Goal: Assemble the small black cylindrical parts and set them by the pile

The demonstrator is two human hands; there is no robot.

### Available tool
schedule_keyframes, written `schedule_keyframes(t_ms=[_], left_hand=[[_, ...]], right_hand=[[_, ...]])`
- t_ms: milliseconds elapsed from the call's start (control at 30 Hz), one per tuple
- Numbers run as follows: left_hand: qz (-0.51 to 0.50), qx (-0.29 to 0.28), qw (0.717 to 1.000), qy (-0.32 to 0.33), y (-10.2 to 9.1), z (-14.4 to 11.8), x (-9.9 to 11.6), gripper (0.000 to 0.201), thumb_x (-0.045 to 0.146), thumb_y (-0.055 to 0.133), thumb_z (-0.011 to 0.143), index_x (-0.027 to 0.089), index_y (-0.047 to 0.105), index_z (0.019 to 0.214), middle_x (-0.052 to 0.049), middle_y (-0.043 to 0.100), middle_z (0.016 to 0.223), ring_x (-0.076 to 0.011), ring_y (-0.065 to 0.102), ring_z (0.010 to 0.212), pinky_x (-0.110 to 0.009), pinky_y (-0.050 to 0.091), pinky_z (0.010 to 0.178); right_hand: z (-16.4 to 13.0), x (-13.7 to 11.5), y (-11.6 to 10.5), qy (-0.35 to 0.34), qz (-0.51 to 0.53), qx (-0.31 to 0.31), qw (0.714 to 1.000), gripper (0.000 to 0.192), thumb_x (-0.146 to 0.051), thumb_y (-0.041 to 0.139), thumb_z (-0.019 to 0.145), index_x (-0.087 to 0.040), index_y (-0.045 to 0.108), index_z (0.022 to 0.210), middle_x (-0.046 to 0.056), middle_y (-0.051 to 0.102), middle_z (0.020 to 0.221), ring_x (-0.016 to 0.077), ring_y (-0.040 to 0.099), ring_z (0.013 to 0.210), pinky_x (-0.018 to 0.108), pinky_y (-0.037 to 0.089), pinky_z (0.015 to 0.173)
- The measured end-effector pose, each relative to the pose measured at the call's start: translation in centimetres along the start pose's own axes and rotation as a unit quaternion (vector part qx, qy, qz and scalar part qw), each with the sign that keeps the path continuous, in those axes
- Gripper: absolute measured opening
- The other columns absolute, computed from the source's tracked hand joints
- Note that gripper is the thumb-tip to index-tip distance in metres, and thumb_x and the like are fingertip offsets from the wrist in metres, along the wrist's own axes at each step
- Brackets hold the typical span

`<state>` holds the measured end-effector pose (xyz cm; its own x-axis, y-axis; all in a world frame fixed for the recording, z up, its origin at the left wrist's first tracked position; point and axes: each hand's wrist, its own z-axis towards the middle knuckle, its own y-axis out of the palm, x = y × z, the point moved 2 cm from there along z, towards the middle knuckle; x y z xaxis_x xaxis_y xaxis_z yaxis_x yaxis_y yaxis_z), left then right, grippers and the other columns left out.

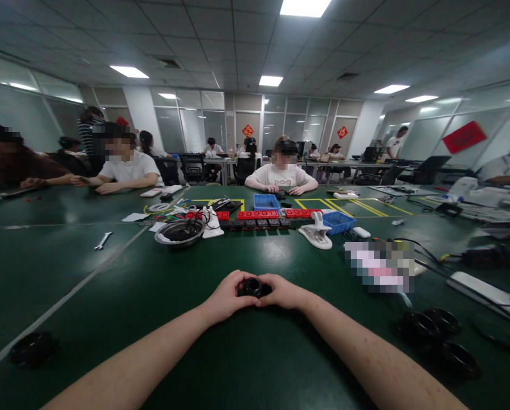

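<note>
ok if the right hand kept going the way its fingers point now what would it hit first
The right hand points inward, toward the left, so it would first meet the small black ring-shaped part it already grips, then the left hand on the part's other side.

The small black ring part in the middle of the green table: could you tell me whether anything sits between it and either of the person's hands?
Nothing visible does. The left hand and the right hand already close on the black ring part from both sides, fingers touching it directly, above bare green table.
</note>
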<state>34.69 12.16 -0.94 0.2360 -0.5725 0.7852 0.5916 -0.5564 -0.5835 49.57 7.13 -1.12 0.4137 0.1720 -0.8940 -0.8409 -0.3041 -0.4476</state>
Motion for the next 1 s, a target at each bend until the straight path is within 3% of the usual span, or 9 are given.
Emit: schedule_keyframes(t_ms=[167, 333, 400, 533, 667, 733, 833, 900, 1000], left_hand=[[-0.027, 0.022, 0.999, -0.031, 0.4, 0.1, -0.5, 0.04, 0.028, 0.069, 0.056, 0.018, 0.055, 0.092, -0.002, 0.051, 0.087, -0.0165, 0.05, 0.076, -0.026, 0.04, 0.065], [-0.029, 0.079, 0.994, -0.063, 1.1, 0.3, -1.0, 0.038, 0.024, 0.069, 0.055, 0.017, 0.054, 0.09, -0.002, 0.053, 0.087, -0.0176, 0.052, 0.078, -0.028, 0.041, 0.068], [-0.007, 0.107, 0.992, -0.067, 1.2, 0.5, -1.1, 0.037, 0.026, 0.068, 0.056, 0.016, 0.054, 0.088, -0.003, 0.053, 0.087, -0.0176, 0.052, 0.077, -0.028, 0.041, 0.068], [0.062, 0.161, 0.982, -0.072, 1.3, 0.8, -1.1, 0.036, 0.031, 0.068, 0.056, 0.017, 0.054, 0.087, -0.003, 0.053, 0.084, -0.0191, 0.051, 0.078, -0.031, 0.041, 0.07], [0.099, 0.185, 0.976, -0.054, 1.2, 0.9, -1.1, 0.035, 0.033, 0.066, 0.058, 0.017, 0.054, 0.087, -0.003, 0.052, 0.085, -0.0199, 0.05, 0.081, -0.031, 0.04, 0.07], [0.092, 0.173, 0.98, -0.036, 1.1, 0.9, -1.0, 0.035, 0.032, 0.066, 0.059, 0.017, 0.054, 0.088, -0.003, 0.052, 0.085, -0.019, 0.05, 0.08, -0.03, 0.04, 0.069], [0.066, 0.126, 0.99, -0.009, 0.8, 0.7, -0.9, 0.033, 0.029, 0.066, 0.06, 0.017, 0.055, 0.089, -0.002, 0.051, 0.084, -0.0171, 0.05, 0.077, -0.027, 0.041, 0.066], [0.046, 0.089, 0.995, 0.006, 0.4, 0.5, -0.9, 0.034, 0.028, 0.066, 0.06, 0.018, 0.055, 0.091, -0.002, 0.051, 0.085, -0.0162, 0.049, 0.075, -0.026, 0.04, 0.065], [0.009, 0.029, 0.999, 0.017, 0.0, 0.2, -0.8, 0.038, 0.03, 0.066, 0.06, 0.019, 0.055, 0.094, -0.001, 0.05, 0.085, -0.0154, 0.049, 0.074, -0.025, 0.04, 0.064]], right_hand=[[0.3, 0.7, 0.0, 0.044, -0.031, 0.05, 0.997, 0.039, -0.022, 0.069, 0.053, -0.013, 0.055, 0.088, -0.001, 0.056, 0.08, 0.014, 0.051, 0.073, 0.025, 0.039, 0.065], [0.9, 1.0, 0.6, 0.076, -0.143, 0.133, 0.978, 0.039, -0.031, 0.072, 0.046, -0.016, 0.048, 0.073, -0.003, 0.051, 0.069, 0.0123, 0.046, 0.064, 0.021, 0.034, 0.053], [1.0, 0.9, 1.0, 0.105, -0.224, 0.18, 0.952, 0.04, -0.037, 0.07, 0.047, -0.016, 0.047, 0.072, -0.001, 0.052, 0.069, 0.0141, 0.047, 0.063, 0.022, 0.033, 0.051], [1.1, 0.2, 2.2, 0.154, -0.378, 0.267, 0.873, 0.029, -0.038, 0.058, 0.062, -0.015, 0.048, 0.076, 0.007, 0.057, 0.074, 0.0204, 0.051, 0.069, 0.03, 0.034, 0.059], [1.0, -0.1, 2.8, 0.152, -0.42, 0.278, 0.85, 0.025, -0.038, 0.05, 0.069, -0.015, 0.05, 0.079, 0.011, 0.057, 0.082, 0.0241, 0.051, 0.078, 0.036, 0.034, 0.067], [0.8, 0.0, 2.7, 0.136, -0.404, 0.285, 0.859, 0.031, -0.04, 0.053, 0.067, -0.014, 0.051, 0.084, 0.011, 0.056, 0.086, 0.0243, 0.051, 0.081, 0.036, 0.034, 0.069], [0.4, 0.2, 2.1, 0.053, -0.328, 0.245, 0.911, 0.048, -0.042, 0.062, 0.059, -0.016, 0.049, 0.097, 0.008, 0.055, 0.092, 0.0216, 0.05, 0.084, 0.033, 0.035, 0.071], [0.1, 0.4, 1.7, 0.003, -0.265, 0.194, 0.944, 0.046, -0.039, 0.064, 0.059, -0.018, 0.05, 0.097, 0.004, 0.056, 0.09, 0.0185, 0.051, 0.081, 0.029, 0.036, 0.068], [0.0, 1.0, 1.0, 0.002, -0.188, 0.142, 0.972, 0.036, -0.035, 0.065, 0.06, -0.016, 0.053, 0.087, 0.001, 0.056, 0.078, 0.0143, 0.05, 0.07, 0.024, 0.037, 0.06]])
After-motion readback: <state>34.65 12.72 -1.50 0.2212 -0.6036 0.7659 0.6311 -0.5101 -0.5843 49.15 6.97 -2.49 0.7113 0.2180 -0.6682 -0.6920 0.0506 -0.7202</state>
